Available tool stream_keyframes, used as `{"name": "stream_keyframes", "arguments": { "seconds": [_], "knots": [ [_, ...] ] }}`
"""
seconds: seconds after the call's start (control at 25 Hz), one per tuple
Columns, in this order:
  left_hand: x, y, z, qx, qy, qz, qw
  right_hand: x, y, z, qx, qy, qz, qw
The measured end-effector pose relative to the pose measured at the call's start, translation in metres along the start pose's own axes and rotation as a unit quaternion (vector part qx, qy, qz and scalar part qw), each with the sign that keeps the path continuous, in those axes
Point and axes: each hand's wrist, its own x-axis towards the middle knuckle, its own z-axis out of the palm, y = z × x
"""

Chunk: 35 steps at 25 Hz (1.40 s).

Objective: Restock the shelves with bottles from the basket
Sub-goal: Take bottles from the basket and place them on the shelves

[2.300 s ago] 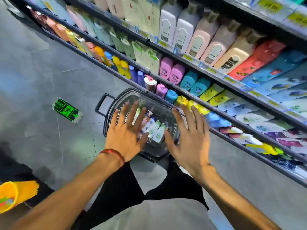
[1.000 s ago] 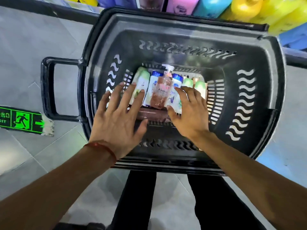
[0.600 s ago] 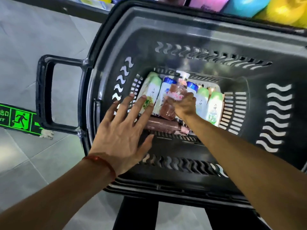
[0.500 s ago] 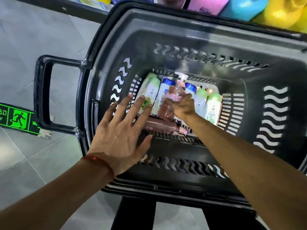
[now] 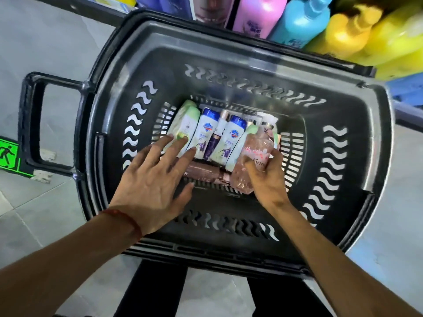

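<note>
Black basket (image 5: 229, 56) on grey tile floor, its handle (image 5: 29, 124) out to our left. Green exit sign (image 5: 8, 156) stuck on the floor beyond the handle. Behind the far rim, shelf stock: pink jug (image 5: 258, 12), blue jug (image 5: 299, 21), yellow jugs (image 5: 348, 30). Our dark trouser legs (image 5: 155, 291) show below the near rim.

On the basket bottom, a row lies side by side, caps away from us: green-capped bottle (image 5: 185, 124) at the left, two blue-capped bottles (image 5: 204, 133) with a thin purple bottle (image 5: 214, 143) between them. A brown bottle (image 5: 203, 173) lies crosswise at their near ends, partly under our left fingers.

Right hand (image 5: 267, 179) grips the clear pink bottle (image 5: 256, 152) round its middle, thumb on the left side, fingers wrapped round the right. This bottle is tilted, pump end away from us, inside the basket at the right end of the row.

Left hand (image 5: 153, 179) is flat, fingers spread and straight, holding nothing; fingertips reach the near ends of the green-capped and first blue-capped bottle. Red band (image 5: 128, 220) on that wrist
</note>
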Motion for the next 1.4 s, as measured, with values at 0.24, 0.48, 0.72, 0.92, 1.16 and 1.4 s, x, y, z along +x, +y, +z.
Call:
{"name": "stream_keyframes", "arguments": {
  "seconds": [0.24, 0.48, 0.72, 0.92, 1.16, 1.4],
  "knots": [
    [0.036, 0.010, 0.053, -0.103, -0.124, -0.016, 0.987, -0.024, 0.024, -0.033, 0.027, -0.001, -0.028, 0.999],
    [0.079, 0.000, 0.134, -0.126, -0.253, -0.004, 0.959, -0.009, 0.054, -0.023, 0.027, -0.042, -0.046, 0.998],
    [0.097, -0.003, 0.175, -0.047, -0.248, 0.005, 0.968, 0.004, 0.077, -0.012, 0.016, -0.058, -0.049, 0.997],
    [0.100, -0.005, 0.179, 0.015, -0.189, 0.000, 0.982, 0.009, 0.082, -0.007, -0.002, -0.063, -0.059, 0.996],
    [0.094, -0.011, 0.188, -0.081, -0.126, -0.017, 0.989, 0.011, 0.081, -0.004, -0.013, -0.069, -0.054, 0.996],
    [0.100, -0.014, 0.194, -0.121, -0.103, -0.029, 0.987, 0.017, 0.088, -0.002, -0.017, -0.070, -0.061, 0.996]
  ]
}}
